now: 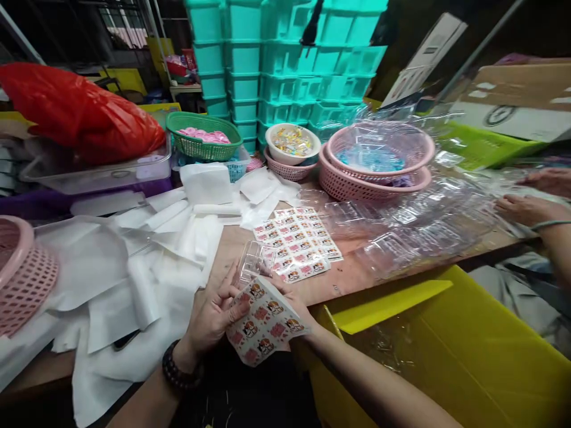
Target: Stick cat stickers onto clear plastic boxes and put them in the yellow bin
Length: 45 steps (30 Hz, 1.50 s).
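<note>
My left hand (pixel 216 318) is closed on a sticker sheet (pixel 263 324), its thumb pressed on the printed face. Cartoon animals and pink shapes cover the sheet. A small clear plastic case (pixel 252 261) sits at the fingers, just above the sheet's upper edge. My right hand (pixel 292 297) is behind the sheet, fingers curled beside the case's lower right side; the sheet hides most of them, so their hold cannot be made out. On the table just beyond lie more sticker sheets (pixel 294 244), overlapping.
White sheets (pixel 151 261) spread over the left. Pink baskets (pixel 375 184), a green basket (pixel 200 134) and a white bowl (pixel 292 142) stand behind. Clear plastic cases (pixel 414 238) lie right, near another person's hands (pixel 530 211). A yellow bin (pixel 468 345) stands below the table edge.
</note>
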Available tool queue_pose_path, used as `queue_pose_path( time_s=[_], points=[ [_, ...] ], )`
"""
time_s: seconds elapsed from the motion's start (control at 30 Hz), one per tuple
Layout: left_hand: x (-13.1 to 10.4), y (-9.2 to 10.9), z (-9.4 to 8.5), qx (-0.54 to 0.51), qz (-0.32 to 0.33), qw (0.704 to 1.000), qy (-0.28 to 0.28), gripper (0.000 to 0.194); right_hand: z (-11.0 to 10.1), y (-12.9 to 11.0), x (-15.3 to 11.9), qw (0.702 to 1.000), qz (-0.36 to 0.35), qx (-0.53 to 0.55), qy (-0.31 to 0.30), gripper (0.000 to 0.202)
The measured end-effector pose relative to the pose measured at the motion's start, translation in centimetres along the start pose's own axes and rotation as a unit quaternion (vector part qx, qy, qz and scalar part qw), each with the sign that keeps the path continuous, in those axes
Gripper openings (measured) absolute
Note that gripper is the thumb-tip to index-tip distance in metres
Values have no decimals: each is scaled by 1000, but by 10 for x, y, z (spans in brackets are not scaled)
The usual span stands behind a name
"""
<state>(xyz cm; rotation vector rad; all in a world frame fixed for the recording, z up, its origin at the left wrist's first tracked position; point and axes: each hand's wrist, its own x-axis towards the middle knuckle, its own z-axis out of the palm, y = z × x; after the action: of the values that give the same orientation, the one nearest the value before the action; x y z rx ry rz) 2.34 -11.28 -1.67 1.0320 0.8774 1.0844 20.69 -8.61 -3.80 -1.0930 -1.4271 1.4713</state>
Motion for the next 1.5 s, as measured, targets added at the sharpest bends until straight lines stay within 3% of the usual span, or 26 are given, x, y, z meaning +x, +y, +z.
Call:
queue_pose_path(
  time_s=[0.1, 0.2, 0.27, 0.33, 0.43, 0.5, 0.53, 0.6, 0.67, 0.73, 0.8, 0.9, 1.03, 1.07, 1.1, 1.17, 1.2, 1.27, 1.3, 1.37, 1.43, 1.5],
  points=[
    [-1, 0, -20, -22, -16, 999, 24, 28, 10, 5, -4, 984, -77, -160, -32, 28],
    [-1, 3, -35, -10, -21, 999, 21, 30, 10, -2, -5, 950, -122, -272, -91, 38],
    [-4, 8, -43, 36, -18, 999, 6, 28, 3, -14, -8, 944, -108, -279, -138, 45],
    [-10, 16, -48, 128, -9, 992, 0, 25, -9, -31, -15, 950, -59, -263, -157, 39],
    [-24, 33, -46, 286, 19, 958, 7, 21, -26, -63, -29, 969, 6, -242, -52, 33],
    [-32, 44, -40, 360, 47, 932, -12, 19, -27, -81, -38, 972, -6, -234, 12, 37],
    [-34, 49, -35, 385, 60, 920, -35, 19, -24, -88, -41, 973, -27, -231, 2, 43],
    [-37, 54, -27, 408, 65, 907, -78, 20, -11, -96, -46, 969, -60, -227, -76, 46],
    [-37, 55, -22, 397, 31, 913, -91, 16, 2, -95, -46, 963, -63, -232, -120, 26],
    [-38, 52, -20, 368, -24, 925, -87, 31, 10, -90, -44, 964, -43, -235, -112, 13],
    [-38, 48, -21, 334, -86, 932, -109, 32, 10, -84, -42, 964, -37, -242, -103, 15],
    [-37, 39, -23, 275, -160, 936, -149, 28, 3, -76, -44, 935, -142, -309, -95, 15],
    [-28, 28, -30, 130, -244, 944, -178, 35, -7, -70, -55, 840, -370, -395, -40, 29],
    [-27, 25, -32, 91, -269, 940, -190, 38, -10, -71, -57, 844, -384, -373, -28, 30],
    [-26, 23, -34, 62, -290, 934, -200, 41, -12, -74, -57, 867, -373, -331, -10, 26],
    [-27, 21, -36, 67, -285, 935, -201, 40, -16, -84, -48, 935, -269, -228, 40, 13],
    [-29, 21, -35, 106, -249, 944, -188, 36, -18, -91, -39, 962, -191, -189, 58, 9],
    [-36, 23, -31, 236, -116, 956, -131, 21, -19, -104, -9, 984, -48, -166, 45, 20],
    [-39, 24, -27, 310, -36, 945, -94, 14, -18, -110, 9, 984, 2, -176, 6, 29],
    [-46, 25, -20, 433, 95, 896, -27, 7, -15, -117, 47, 972, 61, -207, -95, 41],
    [-51, 23, -15, 506, 149, 850, 12, 8, -9, -119, 80, 946, 95, -246, -188, 45],
    [-51, 17, -11, 535, 154, 830, 18, 9, -1, -117, 103, 916, 115, -288, -254, 41]
  ],
)
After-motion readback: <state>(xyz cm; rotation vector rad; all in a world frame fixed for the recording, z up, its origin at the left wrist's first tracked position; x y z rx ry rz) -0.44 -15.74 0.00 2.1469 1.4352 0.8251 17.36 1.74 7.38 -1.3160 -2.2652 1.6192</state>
